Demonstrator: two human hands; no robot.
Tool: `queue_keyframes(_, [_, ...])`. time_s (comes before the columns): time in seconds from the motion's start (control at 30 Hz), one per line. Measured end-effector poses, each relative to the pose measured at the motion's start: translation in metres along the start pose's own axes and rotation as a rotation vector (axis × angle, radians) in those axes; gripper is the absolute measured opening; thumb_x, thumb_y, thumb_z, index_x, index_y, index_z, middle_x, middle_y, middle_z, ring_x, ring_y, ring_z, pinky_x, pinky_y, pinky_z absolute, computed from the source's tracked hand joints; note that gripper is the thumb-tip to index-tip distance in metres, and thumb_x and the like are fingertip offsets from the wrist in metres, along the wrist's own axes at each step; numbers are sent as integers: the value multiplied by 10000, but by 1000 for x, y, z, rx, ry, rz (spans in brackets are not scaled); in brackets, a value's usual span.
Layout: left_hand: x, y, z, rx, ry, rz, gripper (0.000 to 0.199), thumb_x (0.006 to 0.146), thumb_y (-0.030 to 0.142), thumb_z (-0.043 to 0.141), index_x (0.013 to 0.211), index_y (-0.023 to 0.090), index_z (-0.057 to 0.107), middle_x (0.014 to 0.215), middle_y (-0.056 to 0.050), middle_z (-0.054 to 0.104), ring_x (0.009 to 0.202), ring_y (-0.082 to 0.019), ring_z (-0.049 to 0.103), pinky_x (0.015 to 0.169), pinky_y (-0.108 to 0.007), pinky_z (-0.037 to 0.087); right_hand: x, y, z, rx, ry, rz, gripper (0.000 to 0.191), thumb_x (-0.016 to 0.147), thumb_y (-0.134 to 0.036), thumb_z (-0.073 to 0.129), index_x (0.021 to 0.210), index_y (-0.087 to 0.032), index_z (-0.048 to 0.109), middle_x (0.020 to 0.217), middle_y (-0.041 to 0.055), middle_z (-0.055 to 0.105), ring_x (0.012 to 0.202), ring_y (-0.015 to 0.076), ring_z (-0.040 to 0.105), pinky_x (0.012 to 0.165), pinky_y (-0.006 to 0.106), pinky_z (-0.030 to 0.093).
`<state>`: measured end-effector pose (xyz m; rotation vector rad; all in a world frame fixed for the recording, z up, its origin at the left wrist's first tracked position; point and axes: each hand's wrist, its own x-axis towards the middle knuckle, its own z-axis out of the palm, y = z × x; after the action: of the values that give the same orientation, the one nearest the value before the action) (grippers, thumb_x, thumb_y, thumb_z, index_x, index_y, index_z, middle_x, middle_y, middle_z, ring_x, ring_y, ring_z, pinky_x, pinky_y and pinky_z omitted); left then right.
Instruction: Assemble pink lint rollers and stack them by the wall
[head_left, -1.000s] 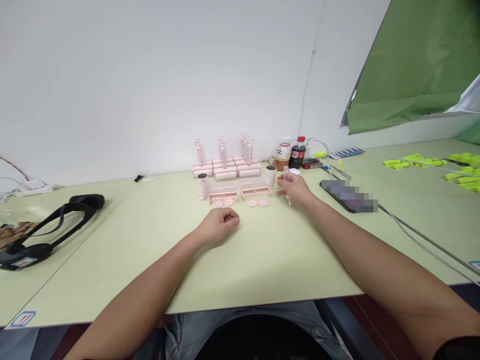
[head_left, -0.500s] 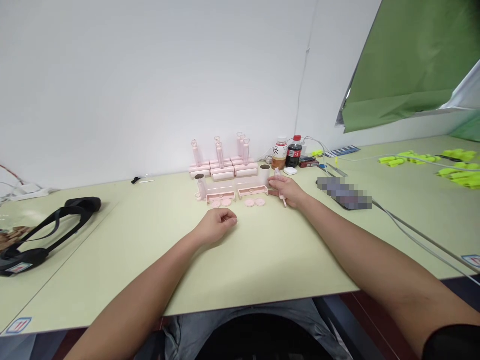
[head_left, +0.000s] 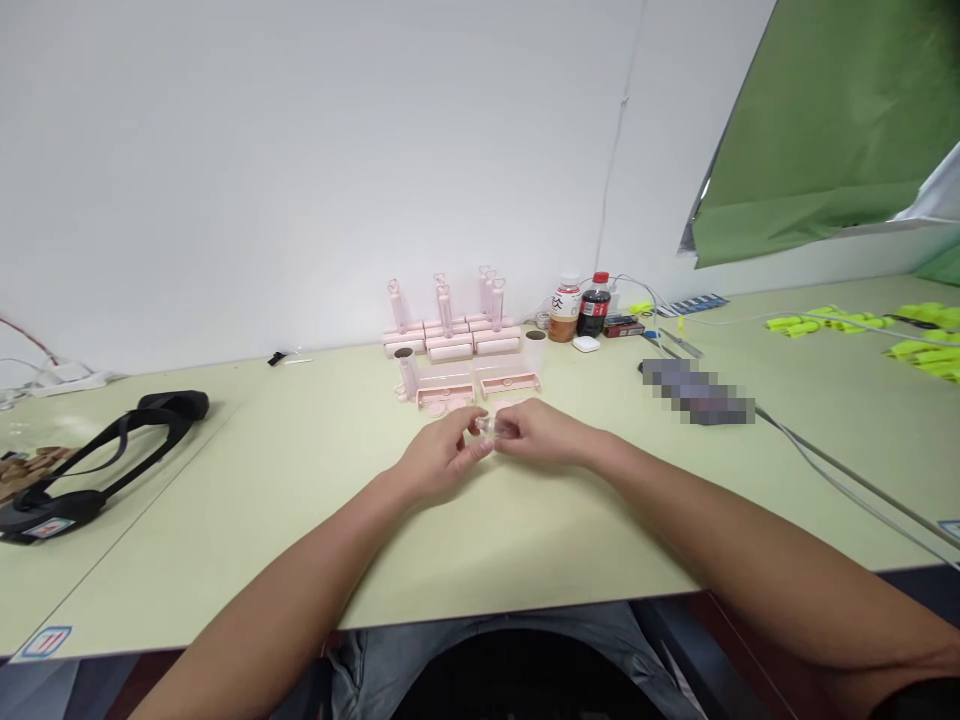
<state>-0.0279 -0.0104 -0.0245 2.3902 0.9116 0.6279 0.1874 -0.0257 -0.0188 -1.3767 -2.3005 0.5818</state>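
My right hand (head_left: pixel 549 432) is closed around a small pale pink, partly clear plastic handle (head_left: pixel 492 427), low over the table in front of me. Its looped end points left, between the thumb and forefinger of my left hand (head_left: pixel 433 458). Those left fingers are apart, and whether they touch the handle is hard to tell. Just behind my hands lie two pink half-shell cases (head_left: pixel 445 396), with small pink discs (head_left: pixel 437 409) before them, partly hidden. A hollow-cored roll (head_left: pixel 406 372) stands at their left, and another roll (head_left: pixel 535 348) at the right.
Several pink cases (head_left: pixel 451 346) with upright clear-and-pink rollers (head_left: pixel 445 312) stand by the wall. Right of them are a juice bottle (head_left: pixel 564 312), a cola bottle (head_left: pixel 594 308) and a white case (head_left: pixel 586 344). A black headset frame (head_left: pixel 112 450) lies left; cables (head_left: pixel 817 465) cross the right.
My right hand has moved left and toward me with the pink handle, away from the right-hand roll. My left hand has shifted slightly right and spread its thumb and forefinger.
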Motion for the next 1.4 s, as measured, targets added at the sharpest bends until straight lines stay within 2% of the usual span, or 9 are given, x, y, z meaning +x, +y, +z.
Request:
queue_keyframes(0.1, [-1, 1, 3, -22, -74, -5, 330, 930, 470, 436, 1098, 215, 561, 850, -19, 662, 736, -169, 580, 672, -277, 415, -1, -13, 9, 26, -46, -56, 190, 814, -337, 553, 708, -180, 543, 645, -18, 559, 586, 116, 466, 545, 232, 286])
queue_keyframes(0.33, [4, -15, -7, 89, 129, -88, 317, 946, 471, 396, 996, 198, 551, 798, -11, 616, 701, -166, 553, 645, -280, 398, 1, 3, -4, -156, 23, 94, 171, 795, -354, 602, 810, -184, 616, 738, 30, 641, 671, 161, 537, 578, 241, 304])
queue_keyframes(0.57, [1, -4, 4, 484, -87, 73, 292, 922, 438, 463, 1041, 204, 591, 941, -74, 649, 853, -243, 598, 667, -316, 388, -1, -11, 13, -285, -35, 82, 169, 812, -349, 568, 826, -191, 625, 799, 69, 690, 684, 190, 572, 532, 251, 258])
queue_keyframes(0.73, [-1, 0, 12, 396, -177, -1, 296, 924, 482, 450, 898, 205, 552, 813, -47, 655, 700, -215, 597, 578, -295, 332, -4, -17, 12, -225, -124, 12, 129, 810, -303, 573, 794, -180, 610, 769, 61, 689, 646, 168, 577, 527, 238, 267])
queue_keyframes(0.97, [-2, -5, 8, 222, -139, -15, 358, 895, 559, 461, 843, 211, 524, 762, -17, 623, 655, -178, 547, 565, -270, 315, -5, -9, 7, -175, -82, -135, 106, 816, -258, 564, 745, -179, 567, 686, 21, 633, 596, 133, 513, 535, 232, 268])
queue_keyframes(1.07, [-1, -8, 9, 69, -128, -7, 339, 878, 534, 501, 841, 198, 528, 727, 3, 575, 631, -145, 492, 573, -256, 334, -5, -5, 3, -46, -77, -182, 155, 832, -293, 563, 728, -178, 562, 650, 1, 592, 588, 125, 489, 542, 228, 286])
queue_keyframes(1.17, [1, -14, 5, -125, -8, 1, 342, 891, 524, 486, 866, 185, 525, 694, 27, 484, 621, -120, 431, 593, -247, 364, -3, -1, -5, 206, 29, -176, 177, 817, -341, 596, 754, -176, 591, 664, -9, 574, 615, 123, 500, 566, 223, 341])
queue_keyframes(1.3, [4, -19, -6, -96, 223, 160, 348, 917, 501, 480, 1021, 185, 583, 856, -25, 496, 813, -161, 469, 773, -305, 426, 0, 2, -10, 595, 179, 45, 294, 772, -456, 655, 729, -191, 536, 535, -61, 480, 464, 97, 450, 479, 224, 377])
queue_keyframes(1.4, [4, -17, -6, 60, 283, 287, 353, 894, 484, 552, 1122, 234, 651, 872, -42, 473, 866, -184, 449, 816, -332, 430, 3, 1, 0, 865, 31, 222, 387, 765, -562, 641, 768, -193, 525, 516, -58, 520, 390, 87, 431, 391, 217, 367])
